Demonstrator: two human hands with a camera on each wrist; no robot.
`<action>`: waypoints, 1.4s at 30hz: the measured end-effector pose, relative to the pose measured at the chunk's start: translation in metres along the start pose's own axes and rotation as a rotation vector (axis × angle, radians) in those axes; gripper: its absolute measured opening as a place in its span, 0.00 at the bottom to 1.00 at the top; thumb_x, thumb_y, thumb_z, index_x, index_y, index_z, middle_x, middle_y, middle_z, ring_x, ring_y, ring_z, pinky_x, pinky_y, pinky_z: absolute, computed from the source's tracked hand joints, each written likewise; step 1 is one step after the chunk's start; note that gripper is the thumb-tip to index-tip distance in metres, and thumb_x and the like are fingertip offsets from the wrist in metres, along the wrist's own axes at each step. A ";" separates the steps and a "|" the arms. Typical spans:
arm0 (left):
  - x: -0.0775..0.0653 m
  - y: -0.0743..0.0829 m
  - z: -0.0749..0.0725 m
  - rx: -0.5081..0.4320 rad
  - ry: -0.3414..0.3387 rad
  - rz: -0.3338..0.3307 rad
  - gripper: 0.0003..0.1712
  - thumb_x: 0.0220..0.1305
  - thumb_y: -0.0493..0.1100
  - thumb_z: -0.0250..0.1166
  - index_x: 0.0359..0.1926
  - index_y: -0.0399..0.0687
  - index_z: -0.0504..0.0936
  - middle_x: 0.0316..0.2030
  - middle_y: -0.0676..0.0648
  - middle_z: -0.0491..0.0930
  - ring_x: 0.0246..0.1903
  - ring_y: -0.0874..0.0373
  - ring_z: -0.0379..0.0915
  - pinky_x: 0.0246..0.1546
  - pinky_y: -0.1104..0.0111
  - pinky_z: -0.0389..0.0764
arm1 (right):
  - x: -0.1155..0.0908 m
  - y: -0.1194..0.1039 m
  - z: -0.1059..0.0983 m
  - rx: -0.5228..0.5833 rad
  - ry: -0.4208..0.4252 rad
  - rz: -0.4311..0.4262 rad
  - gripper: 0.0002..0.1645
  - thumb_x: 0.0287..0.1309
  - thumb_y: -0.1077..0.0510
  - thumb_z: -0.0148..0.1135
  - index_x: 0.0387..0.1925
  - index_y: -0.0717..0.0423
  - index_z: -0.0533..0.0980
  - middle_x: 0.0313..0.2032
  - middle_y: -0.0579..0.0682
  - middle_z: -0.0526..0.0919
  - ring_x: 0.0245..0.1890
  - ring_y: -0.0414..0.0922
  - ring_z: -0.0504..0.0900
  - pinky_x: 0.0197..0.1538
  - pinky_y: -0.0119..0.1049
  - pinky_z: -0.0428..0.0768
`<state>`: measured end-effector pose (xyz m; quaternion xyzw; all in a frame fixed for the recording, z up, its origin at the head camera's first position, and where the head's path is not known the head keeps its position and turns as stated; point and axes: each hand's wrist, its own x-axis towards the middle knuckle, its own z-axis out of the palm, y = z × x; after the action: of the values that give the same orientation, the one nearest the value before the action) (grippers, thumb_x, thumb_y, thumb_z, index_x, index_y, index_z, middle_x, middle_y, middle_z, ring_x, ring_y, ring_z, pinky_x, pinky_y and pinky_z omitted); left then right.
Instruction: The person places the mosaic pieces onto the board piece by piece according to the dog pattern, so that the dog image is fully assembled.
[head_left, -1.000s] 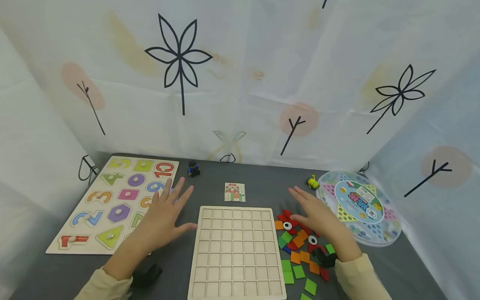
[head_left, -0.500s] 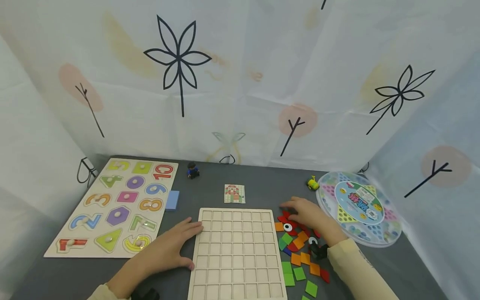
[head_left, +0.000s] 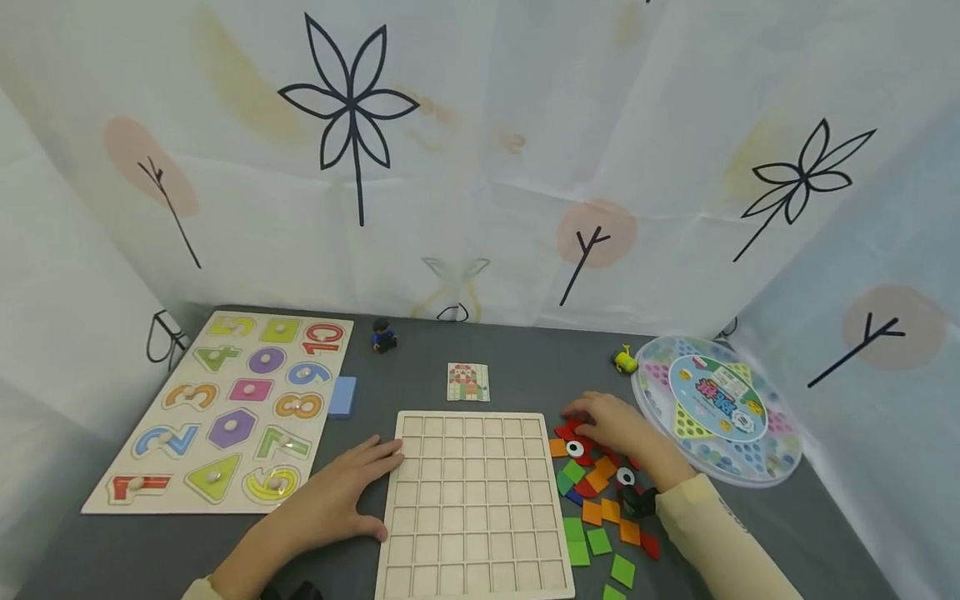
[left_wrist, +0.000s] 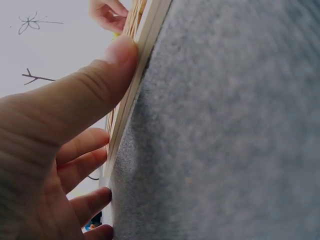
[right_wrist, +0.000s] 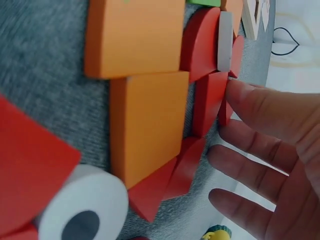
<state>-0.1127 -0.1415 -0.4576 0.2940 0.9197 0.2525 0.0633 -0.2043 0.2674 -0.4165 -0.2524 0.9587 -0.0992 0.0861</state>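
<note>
In the head view my left hand (head_left: 330, 496) rests at the left edge of a pale wooden grid board (head_left: 400, 500), thumb and fingers spread apart. The left wrist view shows the thumb (left_wrist: 90, 90) touching the board's side (left_wrist: 132, 85). My right hand (head_left: 618, 429) is at the top of a loose pile of coloured wooden pieces beside the board. Its thumb and fingers (right_wrist: 260, 145) are extended, their tips by a small red piece (right_wrist: 226, 109). Whether they press on that piece is unclear. Orange squares (right_wrist: 150, 125) and a white eye disc (right_wrist: 95, 200) lie nearby.
Behind the board lies a small picture card (head_left: 468, 382). A number puzzle board (head_left: 217, 408) is at left, with a blue block (head_left: 342, 397) beside it. A round game box (head_left: 716, 417) stands at right. A toy figure (head_left: 384, 336) and a yellow-green toy (head_left: 625, 360) sit near the curtain.
Both hands have come down from above the table: the left onto the board's left edge, the right to the red pieces. Over the last half second they have barely moved.
</note>
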 end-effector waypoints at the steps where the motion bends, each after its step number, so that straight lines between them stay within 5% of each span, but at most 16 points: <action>1: 0.000 0.000 0.000 -0.007 0.000 -0.004 0.54 0.34 0.70 0.65 0.63 0.51 0.63 0.65 0.52 0.57 0.65 0.46 0.46 0.58 0.48 0.58 | 0.001 0.000 0.000 -0.001 0.005 0.008 0.14 0.51 0.58 0.62 0.43 0.49 0.78 0.37 0.45 0.77 0.36 0.41 0.75 0.42 0.39 0.76; 8: -0.001 -0.001 0.000 -0.025 0.000 -0.006 0.55 0.34 0.70 0.65 0.64 0.52 0.62 0.65 0.52 0.56 0.65 0.45 0.45 0.58 0.46 0.55 | 0.001 0.003 0.002 -0.015 0.034 0.067 0.18 0.49 0.54 0.64 0.44 0.52 0.77 0.31 0.43 0.75 0.27 0.38 0.70 0.33 0.34 0.73; 15: -0.001 -0.001 0.001 -0.035 0.021 0.016 0.54 0.35 0.69 0.65 0.64 0.50 0.63 0.65 0.50 0.57 0.65 0.44 0.46 0.57 0.44 0.55 | 0.002 -0.003 0.001 -0.040 0.008 0.187 0.20 0.47 0.53 0.66 0.45 0.53 0.76 0.33 0.45 0.75 0.30 0.41 0.71 0.38 0.38 0.74; 29: -0.002 -0.004 0.003 -0.054 0.019 0.020 0.55 0.35 0.70 0.63 0.64 0.51 0.62 0.65 0.51 0.56 0.65 0.44 0.45 0.57 0.43 0.54 | 0.006 -0.006 0.010 -0.057 0.114 0.143 0.09 0.46 0.58 0.66 0.34 0.52 0.79 0.34 0.47 0.77 0.35 0.44 0.76 0.43 0.42 0.77; 42: -0.003 -0.003 0.003 -0.058 0.011 0.004 0.55 0.34 0.70 0.64 0.64 0.52 0.62 0.65 0.52 0.56 0.65 0.45 0.45 0.57 0.43 0.54 | 0.007 -0.010 0.010 -0.070 0.114 0.197 0.20 0.48 0.49 0.65 0.44 0.52 0.76 0.27 0.45 0.76 0.25 0.40 0.72 0.30 0.35 0.75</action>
<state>-0.1112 -0.1438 -0.4619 0.2925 0.9117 0.2808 0.0661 -0.2036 0.2540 -0.4249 -0.1538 0.9851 -0.0708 0.0317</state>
